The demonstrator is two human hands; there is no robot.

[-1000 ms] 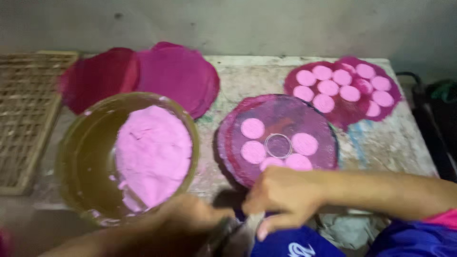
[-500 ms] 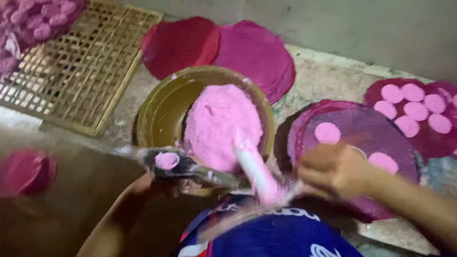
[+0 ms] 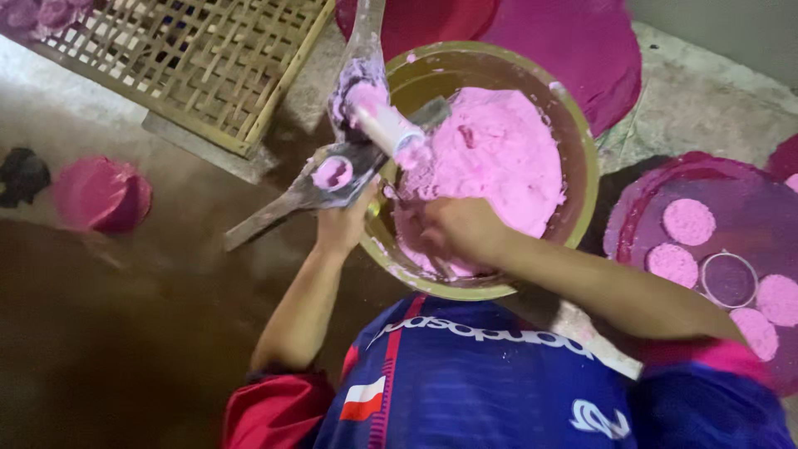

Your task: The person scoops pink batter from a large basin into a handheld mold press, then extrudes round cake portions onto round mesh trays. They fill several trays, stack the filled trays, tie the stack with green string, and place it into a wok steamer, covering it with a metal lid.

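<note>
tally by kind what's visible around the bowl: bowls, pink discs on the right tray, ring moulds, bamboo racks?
Bowl of pink paste: 1
Pink discs on the purple tray: 4, at
Ring mould: 1
Bamboo rack: 1
Total: 7

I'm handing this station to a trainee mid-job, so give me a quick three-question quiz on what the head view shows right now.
1. True or false: the right hand is inside the bowl, on the pink paste.
2. What does the left hand hold at the bowl's rim?
A. a wooden press carrying a small pink disc
B. the bamboo rack
C. a metal ring
3. Fill in: on the dark round mat to the right, the pink discs lie around a metal ____.

Key: 1 true; 2 A; 3 ring.
</note>
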